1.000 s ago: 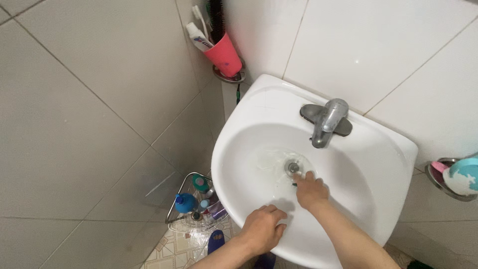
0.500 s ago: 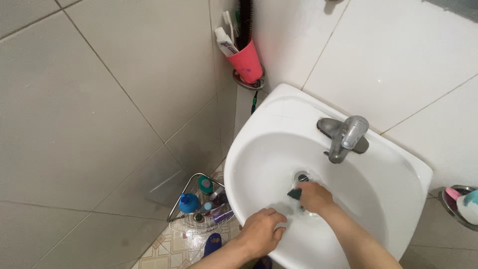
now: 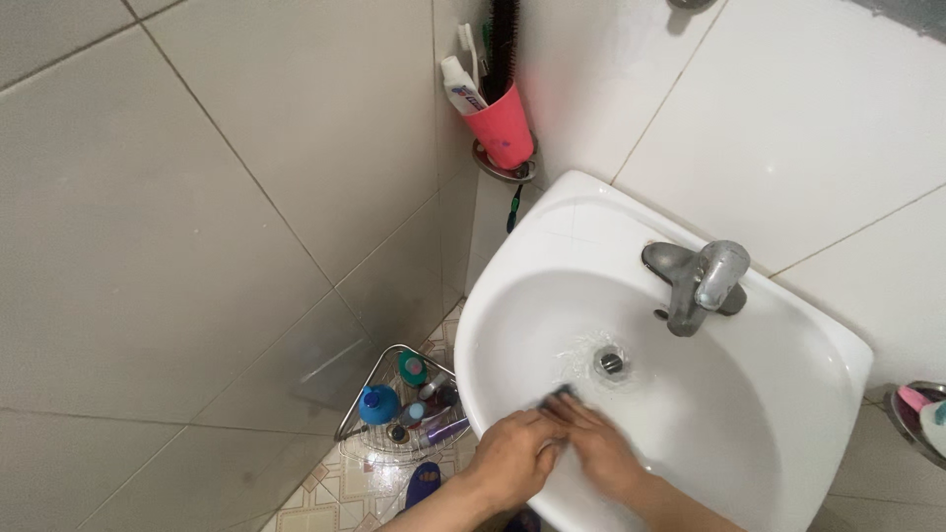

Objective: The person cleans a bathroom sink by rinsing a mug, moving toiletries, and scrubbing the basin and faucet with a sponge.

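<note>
A white wall-hung sink (image 3: 788,335) fills the right half of the head view, with a metal faucet (image 3: 702,284) at its back and a drain (image 3: 610,363) ringed by water in the bowl. My right hand (image 3: 598,445) presses a small dark scrubber (image 3: 558,396) against the bowl's near-left wall; only a corner of it shows past the fingers. My left hand (image 3: 515,455) rests on the sink's front rim, touching the right hand. Nothing runs from the faucet that I can make out.
A pink cup (image 3: 501,123) with toothbrushes, a toothpaste tube and a brush sits in a wall ring in the corner. On the floor to the left stands a wire corner rack (image 3: 389,414) holding several bottles. A soap dish (image 3: 918,414) hangs at the right edge.
My right hand has slid the scrubber from beside the drain toward the bowl's near-left side, meeting the left hand. The view has shifted, moving the sink lower and rightward.
</note>
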